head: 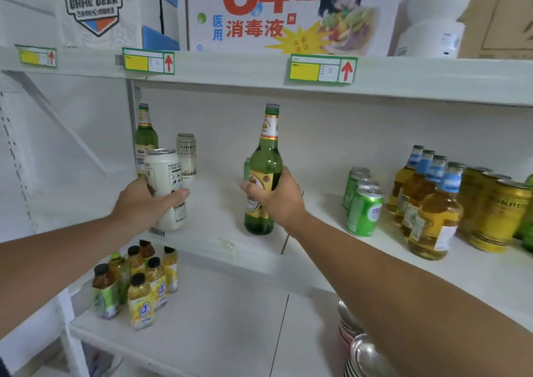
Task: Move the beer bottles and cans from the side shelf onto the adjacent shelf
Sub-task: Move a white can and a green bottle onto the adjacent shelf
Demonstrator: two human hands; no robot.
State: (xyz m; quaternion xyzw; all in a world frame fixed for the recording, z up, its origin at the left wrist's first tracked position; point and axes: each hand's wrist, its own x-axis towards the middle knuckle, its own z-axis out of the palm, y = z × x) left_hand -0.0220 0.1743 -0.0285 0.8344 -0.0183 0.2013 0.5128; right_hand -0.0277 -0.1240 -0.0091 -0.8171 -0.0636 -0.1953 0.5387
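Note:
My left hand [144, 203] grips a tall white beer can [165, 174] over the left part of the white middle shelf [219, 232]. My right hand [277, 197] grips a green beer bottle [266, 157] with a gold label around its body; whether its base touches the shelf I cannot tell. Behind the can, at the shelf's back left, stand another green beer bottle [145, 134] and a second white can [187, 154]. A small green can [247, 168] is mostly hidden behind the held bottle.
Further right on the same shelf stand green cans [364, 206], yellow bottles with blue caps [432, 203] and gold cans [499, 218]. Juice bottles [135, 284] fill the lower shelf at left, metal bowls [360, 347] at lower right. Boxes [288, 13] sit on the top shelf.

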